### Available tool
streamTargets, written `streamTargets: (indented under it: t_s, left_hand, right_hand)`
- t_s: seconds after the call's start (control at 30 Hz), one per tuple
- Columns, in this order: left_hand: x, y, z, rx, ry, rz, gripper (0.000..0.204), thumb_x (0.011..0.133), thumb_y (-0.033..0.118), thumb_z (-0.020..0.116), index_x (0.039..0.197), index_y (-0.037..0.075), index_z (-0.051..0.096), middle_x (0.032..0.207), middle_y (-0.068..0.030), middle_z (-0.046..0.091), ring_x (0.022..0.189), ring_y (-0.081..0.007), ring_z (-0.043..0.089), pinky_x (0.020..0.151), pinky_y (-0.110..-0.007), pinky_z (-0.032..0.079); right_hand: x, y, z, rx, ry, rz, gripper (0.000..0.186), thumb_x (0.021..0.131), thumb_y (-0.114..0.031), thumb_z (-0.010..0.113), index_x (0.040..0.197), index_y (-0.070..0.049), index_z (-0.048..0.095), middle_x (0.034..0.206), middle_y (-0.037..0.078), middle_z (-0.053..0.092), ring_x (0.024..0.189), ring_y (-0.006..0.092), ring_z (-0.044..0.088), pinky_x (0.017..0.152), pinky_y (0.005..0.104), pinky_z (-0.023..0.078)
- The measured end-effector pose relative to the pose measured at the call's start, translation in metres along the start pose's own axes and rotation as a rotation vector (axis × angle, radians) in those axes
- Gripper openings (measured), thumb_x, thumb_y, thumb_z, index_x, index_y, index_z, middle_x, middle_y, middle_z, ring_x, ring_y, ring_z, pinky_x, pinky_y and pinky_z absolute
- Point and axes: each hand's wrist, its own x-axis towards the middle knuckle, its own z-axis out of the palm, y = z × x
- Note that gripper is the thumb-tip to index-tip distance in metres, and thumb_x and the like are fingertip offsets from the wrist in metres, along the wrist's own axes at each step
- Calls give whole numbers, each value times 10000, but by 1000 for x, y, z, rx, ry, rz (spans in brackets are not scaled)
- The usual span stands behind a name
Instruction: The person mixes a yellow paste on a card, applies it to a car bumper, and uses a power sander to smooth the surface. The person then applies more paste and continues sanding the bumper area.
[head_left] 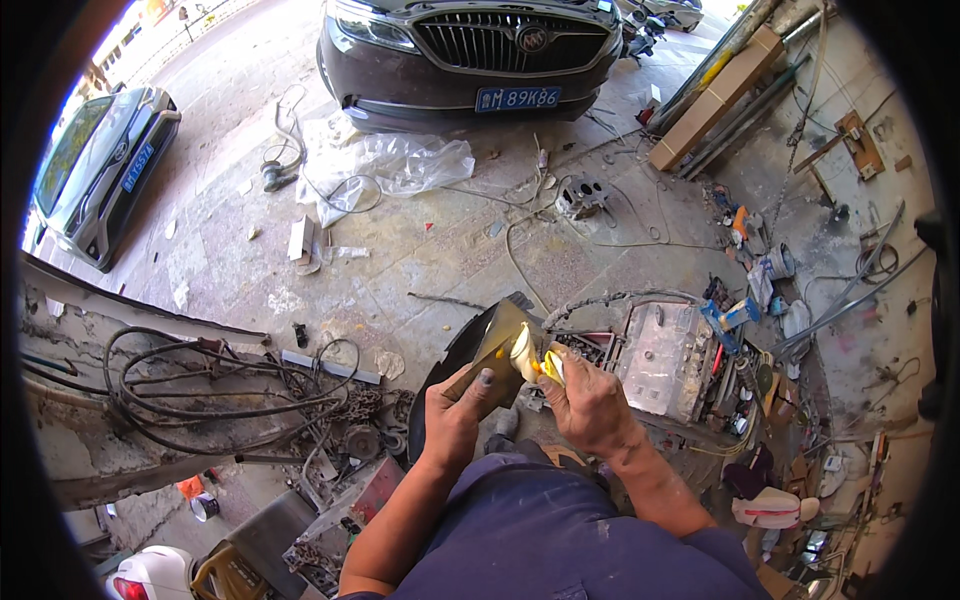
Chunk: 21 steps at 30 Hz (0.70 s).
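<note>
In front of my body, my left hand (452, 418) is closed on a flat dark olive plate (500, 328), its thumb lying across the top. A cream-coloured lump (522, 354), which looks like filler paste, sits at the plate's right side. My right hand (590, 405) pinches a small yellow-and-white soft tube (553, 368) close beside that lump. Bright yellow-orange paste (537, 367) shows between the two. Beneath the plate and my left hand is a black curved panel (428, 392), partly hidden by them.
A worn metal case (665, 358) stands right of my hands amid tools. Coiled black hoses (150, 390) lie left. Clear plastic sheeting (400, 165) and cables spread ahead, before a dark parked car (440, 95). A long cardboard box (715, 100) leans at the right wall.
</note>
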Motion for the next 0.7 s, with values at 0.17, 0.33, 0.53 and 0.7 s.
streamTargets:
  t_s: [0.17, 0.33, 0.53, 0.7]
  left_hand:
    - [4, -3, -17, -116, 4, -32, 372, 1108, 192, 664, 1316, -114, 703, 1184, -198, 786, 1056, -295, 779, 972, -422, 626]
    - [11, -11, -26, -268, 104, -18, 356, 1105, 175, 648, 1326, -102, 682, 1239, -203, 766, 1095, -319, 773, 995, -452, 628]
    - [21, -10, -42, -172, 178, -23, 369, 1111, 187, 610, 1349, -87, 675, 1262, -187, 769, 1119, -295, 781, 967, -424, 641]
    - [39, -13, -42, -169, 252, 46, 363, 1087, 163, 670, 1360, -76, 676, 1226, -163, 780, 1047, -283, 790, 910, -391, 654]
  right_hand:
    - [-11, 1, 0, 111, 110, 57, 527, 1058, -247, 742, 1374, 150, 600, 1150, 337, 744, 1004, 474, 776, 878, 488, 635]
    - [-38, 37, -13, 62, 285, 319, 586, 1038, -252, 765, 1461, 94, 553, 1234, 319, 737, 1058, 466, 771, 918, 482, 628]
    - [-141, 164, -29, -301, 428, 771, 574, 1006, -201, 739, 1480, 58, 547, 1359, 332, 672, 1242, 514, 663, 1043, 530, 545]
    - [-222, 252, -50, -414, 495, 1155, 542, 1002, -237, 759, 1437, 32, 578, 1290, 322, 679, 1217, 513, 659, 1013, 559, 539]
